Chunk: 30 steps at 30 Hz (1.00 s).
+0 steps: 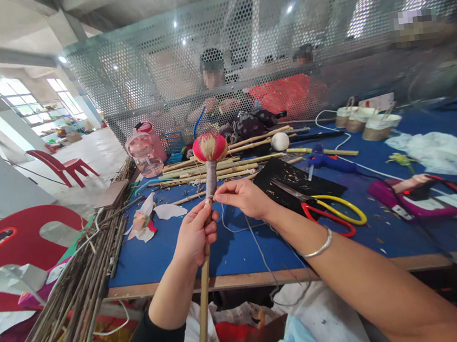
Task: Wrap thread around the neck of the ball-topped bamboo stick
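Note:
My left hand [198, 231] is wrapped round a bamboo stick [204, 298], which stands tilted over the table edge. On top of the stick sits a red and straw-coloured bulb [210, 147], with grey cord [211, 178] wound round its neck. Just below that winding, my right hand [244, 197] pinches the grey cord, its fingertips close to my left thumb. A loose length of cord [256, 241] trails down past the table edge. Scissors [330, 209] with red and yellow handles lie to the right of my right hand, partly on a black sheet [290, 181].
Bamboo sticks [228, 165] and a white ball [280, 142] lie behind the hands. A blue glue gun [329, 161], paper cups [379, 125] and a purple object [411, 198] are at right. Thin branches [81, 284] stick out at left. Behind a perforated screen [153, 75] sit people.

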Tool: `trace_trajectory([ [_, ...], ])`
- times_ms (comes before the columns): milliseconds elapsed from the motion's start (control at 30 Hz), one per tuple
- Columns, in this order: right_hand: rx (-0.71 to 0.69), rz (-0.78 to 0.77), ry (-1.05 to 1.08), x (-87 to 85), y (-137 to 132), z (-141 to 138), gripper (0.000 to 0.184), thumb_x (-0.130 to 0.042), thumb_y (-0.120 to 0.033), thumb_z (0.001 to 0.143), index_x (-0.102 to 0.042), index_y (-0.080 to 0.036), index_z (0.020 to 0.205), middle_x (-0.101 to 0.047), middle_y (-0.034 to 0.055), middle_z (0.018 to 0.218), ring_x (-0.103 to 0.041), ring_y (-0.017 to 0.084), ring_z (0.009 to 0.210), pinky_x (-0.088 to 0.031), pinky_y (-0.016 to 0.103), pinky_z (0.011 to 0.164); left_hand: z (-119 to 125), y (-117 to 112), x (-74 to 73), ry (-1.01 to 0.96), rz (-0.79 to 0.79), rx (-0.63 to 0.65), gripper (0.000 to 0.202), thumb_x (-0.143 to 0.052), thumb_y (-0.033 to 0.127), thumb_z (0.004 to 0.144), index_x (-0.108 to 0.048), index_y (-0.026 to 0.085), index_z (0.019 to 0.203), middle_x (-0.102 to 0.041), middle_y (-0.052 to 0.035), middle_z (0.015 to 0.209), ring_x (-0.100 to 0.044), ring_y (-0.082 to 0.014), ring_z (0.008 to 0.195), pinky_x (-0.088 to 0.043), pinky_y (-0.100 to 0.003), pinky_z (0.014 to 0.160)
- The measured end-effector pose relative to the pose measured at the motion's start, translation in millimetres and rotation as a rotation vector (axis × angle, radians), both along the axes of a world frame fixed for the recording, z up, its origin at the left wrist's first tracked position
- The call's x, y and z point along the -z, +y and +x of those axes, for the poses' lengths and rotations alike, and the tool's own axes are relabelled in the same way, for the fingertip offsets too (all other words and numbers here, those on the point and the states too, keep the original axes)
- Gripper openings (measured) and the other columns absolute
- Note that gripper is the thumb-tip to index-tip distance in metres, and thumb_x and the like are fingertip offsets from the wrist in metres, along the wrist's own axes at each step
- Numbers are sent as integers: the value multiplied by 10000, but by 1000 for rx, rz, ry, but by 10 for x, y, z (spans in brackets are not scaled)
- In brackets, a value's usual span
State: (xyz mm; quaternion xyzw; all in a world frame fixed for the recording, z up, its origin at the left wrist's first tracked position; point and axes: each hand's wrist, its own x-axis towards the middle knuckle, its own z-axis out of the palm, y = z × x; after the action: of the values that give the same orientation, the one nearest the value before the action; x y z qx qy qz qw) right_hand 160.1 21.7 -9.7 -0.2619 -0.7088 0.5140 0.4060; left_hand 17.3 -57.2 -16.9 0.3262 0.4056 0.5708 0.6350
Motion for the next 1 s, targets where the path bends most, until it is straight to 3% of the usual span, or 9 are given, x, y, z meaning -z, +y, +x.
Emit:
trace_trajectory([
  [233,-21,-14,0,-19,-18,-13,234,-675,-374,702,-682,-142,732,-585,3,624,-472,119,600,-341,248,539,-14,-50,-23,-20,-19,-13,339,-734,343,695,-573,162,933,-490,54,626,-257,20,390,-171,-84,342],
  [500,-61,-150,36,1,-25,-23,282,-698,-407,690,-570,-156,696,-403,-84,451,-274,44,390,-180,208,395,-1,-87,-76,-28,2,-30,376,-750,345,679,-586,145,953,-581,19,667,-298,16,387,-201,-85,329],
  [733,-237,-278,93,1,18,29,427,-701,-359,704,-552,-160,1050,-483,-102,479,-200,31,324,-102,204,341,45,-137,-59,-82,-7,53,344,-704,351,732,-605,143,988,-696,-68,809,-327,9,369,-234,-96,304],
  [900,-214,-308,135,49,56,25,308,-714,-338,663,-604,-132,864,-578,-37,580,-223,16,351,-112,209,349,45,-42,22,-146,-183,84,307,-606,346,809,-601,162,1054,-710,-93,879,-473,-27,425,-347,-110,348],
  [1000,-137,-281,129,62,77,12,250,-721,-310,658,-608,-138,801,-516,-53,518,-261,30,372,-154,206,366,46,23,34,131,-93,21,364,-579,390,826,-591,149,1099,-701,-103,890,-588,-94,532,-465,-186,461],
])
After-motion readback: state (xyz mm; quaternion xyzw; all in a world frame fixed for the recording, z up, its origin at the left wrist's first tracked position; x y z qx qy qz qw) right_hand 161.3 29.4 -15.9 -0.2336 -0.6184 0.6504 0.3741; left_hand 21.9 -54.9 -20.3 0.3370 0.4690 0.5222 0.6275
